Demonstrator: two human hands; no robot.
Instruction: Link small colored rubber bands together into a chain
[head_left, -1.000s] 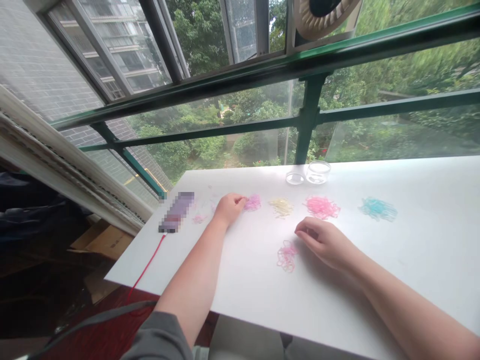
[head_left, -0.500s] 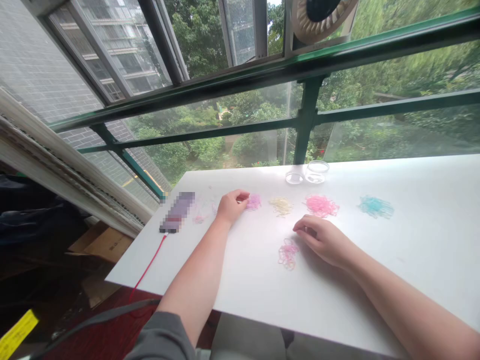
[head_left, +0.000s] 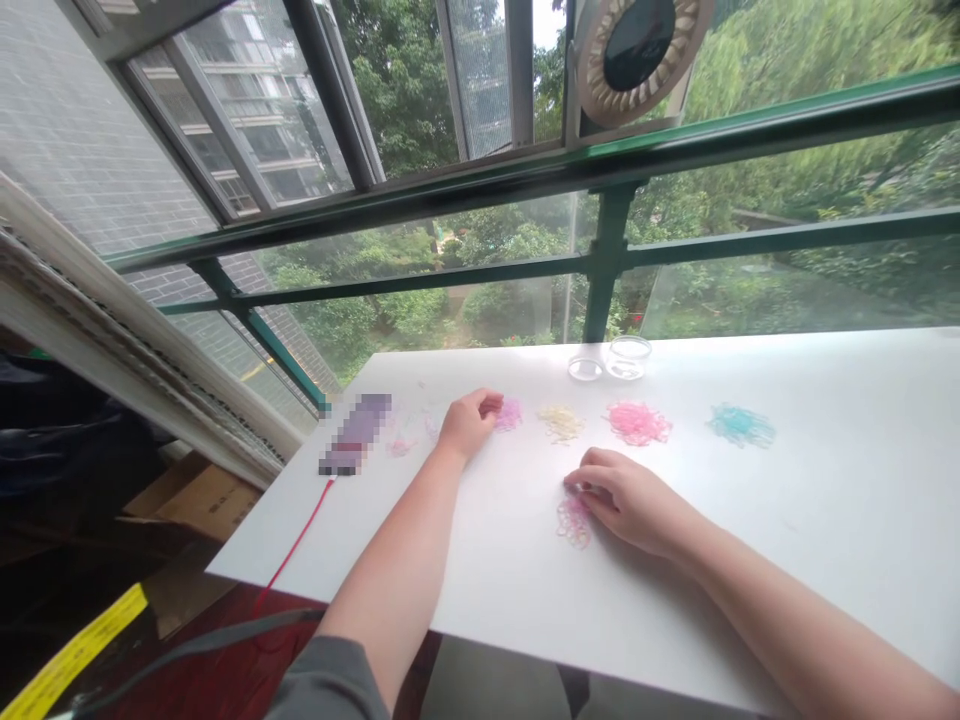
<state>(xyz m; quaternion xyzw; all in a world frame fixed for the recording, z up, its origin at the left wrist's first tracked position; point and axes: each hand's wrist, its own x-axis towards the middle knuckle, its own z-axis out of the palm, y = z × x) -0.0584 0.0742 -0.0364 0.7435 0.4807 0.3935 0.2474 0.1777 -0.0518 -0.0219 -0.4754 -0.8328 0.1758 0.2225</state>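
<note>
On the white table, my left hand rests at the edge of a pile of purple rubber bands. Its fingers are curled together, and what they pinch, if anything, is hidden. My right hand is at a mixed pink and purple pile of rubber bands, nearer me. Thumb and fingertips close in at the top of that pile, partly covering it; I cannot make out what is between them. Beyond the hands lie sorted piles of yellow bands, pink bands and turquoise bands.
At the table's far edge stand a clear round jar and a clear lid. To the left are a blurred-out phone-like device on a red cable and faint loose bands. A green railing runs behind.
My right hand has moved left and down onto the mixed pile, its fingertips now at the bands. My left hand stays by the purple pile. The view has tipped up slightly.
</note>
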